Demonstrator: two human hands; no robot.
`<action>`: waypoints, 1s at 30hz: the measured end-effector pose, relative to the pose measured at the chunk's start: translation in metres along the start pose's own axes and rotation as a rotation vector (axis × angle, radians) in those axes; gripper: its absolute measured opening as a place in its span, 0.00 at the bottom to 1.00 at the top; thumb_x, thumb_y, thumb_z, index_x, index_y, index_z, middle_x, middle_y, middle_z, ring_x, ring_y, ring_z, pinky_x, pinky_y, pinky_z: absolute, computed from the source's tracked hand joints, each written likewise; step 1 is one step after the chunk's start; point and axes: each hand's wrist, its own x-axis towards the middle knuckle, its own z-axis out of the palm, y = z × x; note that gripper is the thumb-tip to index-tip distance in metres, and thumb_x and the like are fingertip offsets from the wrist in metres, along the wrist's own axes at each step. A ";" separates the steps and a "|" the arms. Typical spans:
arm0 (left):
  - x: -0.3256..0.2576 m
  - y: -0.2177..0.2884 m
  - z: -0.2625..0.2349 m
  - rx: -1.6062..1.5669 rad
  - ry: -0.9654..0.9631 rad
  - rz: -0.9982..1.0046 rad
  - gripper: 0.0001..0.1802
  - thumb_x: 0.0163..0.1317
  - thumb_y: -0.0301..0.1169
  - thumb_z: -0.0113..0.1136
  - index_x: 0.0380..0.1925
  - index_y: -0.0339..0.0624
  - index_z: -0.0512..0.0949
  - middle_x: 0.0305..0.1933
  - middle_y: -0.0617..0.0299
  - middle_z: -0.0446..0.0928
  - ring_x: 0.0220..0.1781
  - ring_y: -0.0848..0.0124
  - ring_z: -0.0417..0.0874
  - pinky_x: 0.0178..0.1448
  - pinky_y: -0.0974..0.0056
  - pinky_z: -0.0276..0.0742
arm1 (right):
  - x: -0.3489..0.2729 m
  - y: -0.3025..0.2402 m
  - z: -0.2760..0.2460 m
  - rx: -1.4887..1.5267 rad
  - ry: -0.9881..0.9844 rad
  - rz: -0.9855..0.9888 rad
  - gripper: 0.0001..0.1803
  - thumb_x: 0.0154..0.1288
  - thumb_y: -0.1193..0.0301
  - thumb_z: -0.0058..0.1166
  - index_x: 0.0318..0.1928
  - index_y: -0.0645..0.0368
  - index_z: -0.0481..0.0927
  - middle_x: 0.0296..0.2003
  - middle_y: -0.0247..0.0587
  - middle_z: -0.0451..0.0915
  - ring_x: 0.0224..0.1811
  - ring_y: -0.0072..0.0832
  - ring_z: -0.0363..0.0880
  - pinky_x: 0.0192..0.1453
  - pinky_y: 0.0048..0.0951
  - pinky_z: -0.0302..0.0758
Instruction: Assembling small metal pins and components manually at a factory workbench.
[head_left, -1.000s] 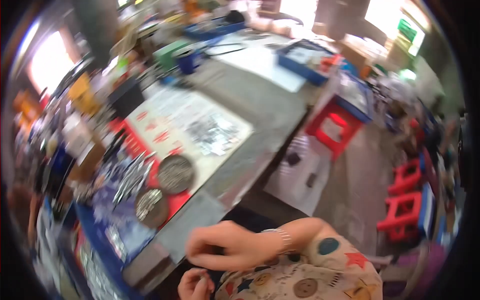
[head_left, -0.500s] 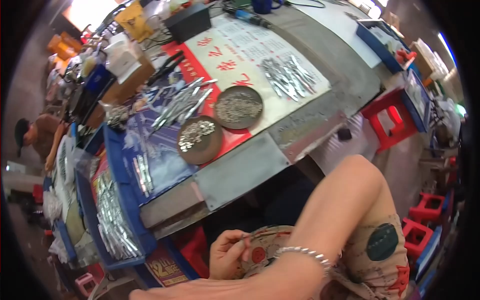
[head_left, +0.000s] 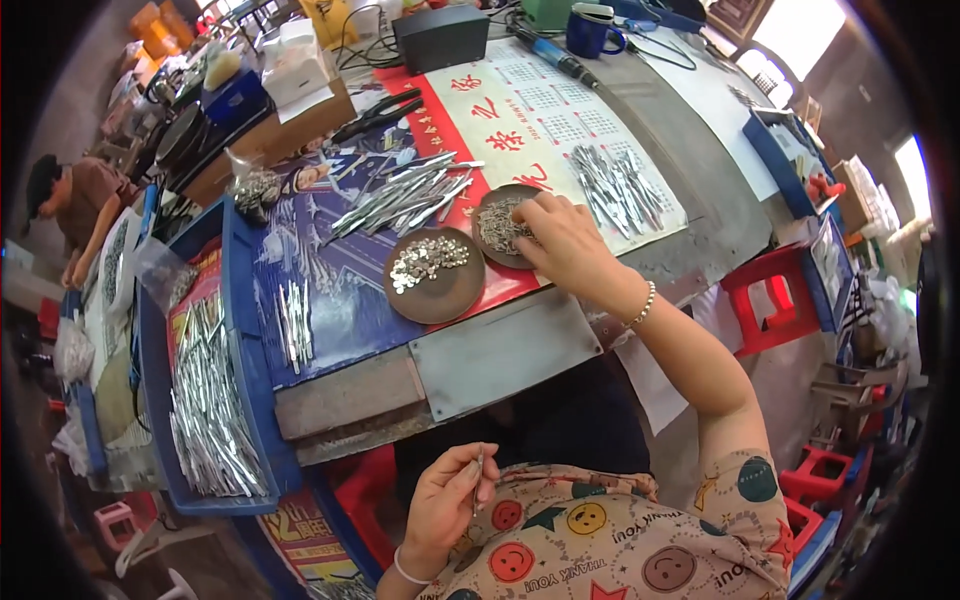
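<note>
My left hand (head_left: 447, 502) is closed near my body, below the table's front edge. Between its thumb and fingers is a thin metal strip (head_left: 479, 470). My right hand (head_left: 568, 243) reaches over the table, fingertips bent down into a round brown dish (head_left: 497, 254) of small metal pins (head_left: 496, 222). Whether a pin is between those fingers is hidden. Beside it, a second brown dish (head_left: 440, 298) holds small shiny metal pieces (head_left: 428, 262). Behind the dishes lies a heap of flat silver strips (head_left: 405, 197); another heap of strips (head_left: 617, 190) lies beyond my right hand.
A blue bin (head_left: 255, 400) of silver strips stands left of the table. Toward the back are a dark box (head_left: 440, 40), a blue mug (head_left: 592, 32) and a blue power tool (head_left: 550, 55). A red stool (head_left: 770, 300) is at right; another person (head_left: 85, 205) sits far left.
My right hand has gone from low in front of me, across my left forearm, out to the dish of pins. The left hand stays low, still pinched. The whole view has tilted and shifted.
</note>
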 end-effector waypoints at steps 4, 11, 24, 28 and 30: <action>0.004 0.001 -0.001 -0.153 -0.042 -0.061 0.14 0.68 0.25 0.46 0.51 0.35 0.73 0.38 0.59 0.74 0.29 0.75 0.70 0.33 0.71 0.66 | 0.008 0.008 0.006 -0.131 0.021 -0.063 0.10 0.56 0.68 0.53 0.37 0.57 0.75 0.37 0.43 0.74 0.44 0.39 0.73 0.45 0.42 0.64; 0.005 -0.008 0.001 -0.328 -0.136 -0.139 0.13 0.67 0.27 0.49 0.49 0.37 0.72 0.35 0.57 0.73 0.25 0.73 0.70 0.28 0.71 0.65 | 0.017 0.031 0.007 -0.187 -0.030 -0.034 0.03 0.57 0.73 0.49 0.31 0.58 0.73 0.31 0.45 0.77 0.38 0.42 0.77 0.42 0.45 0.66; -0.003 -0.005 0.051 -0.118 0.068 -0.199 0.12 0.70 0.29 0.47 0.49 0.38 0.72 0.33 0.62 0.72 0.23 0.78 0.67 0.24 0.75 0.64 | 0.009 0.028 0.020 -0.116 0.133 -0.043 0.07 0.52 0.71 0.53 0.33 0.57 0.74 0.32 0.41 0.76 0.38 0.36 0.77 0.40 0.38 0.65; 0.007 -0.012 0.059 -0.082 0.021 -0.222 0.12 0.69 0.29 0.48 0.50 0.38 0.72 0.34 0.61 0.73 0.23 0.78 0.67 0.23 0.75 0.65 | 0.004 0.036 0.003 -0.183 -0.036 -0.030 0.08 0.49 0.73 0.55 0.32 0.59 0.76 0.34 0.43 0.77 0.41 0.36 0.77 0.44 0.40 0.67; 0.009 -0.014 0.059 -0.067 -0.027 -0.265 0.12 0.70 0.30 0.47 0.51 0.40 0.71 0.35 0.61 0.72 0.23 0.77 0.67 0.24 0.75 0.64 | 0.005 0.038 0.001 -0.189 -0.086 0.038 0.15 0.34 0.73 0.66 0.28 0.60 0.80 0.31 0.45 0.80 0.38 0.37 0.81 0.43 0.43 0.71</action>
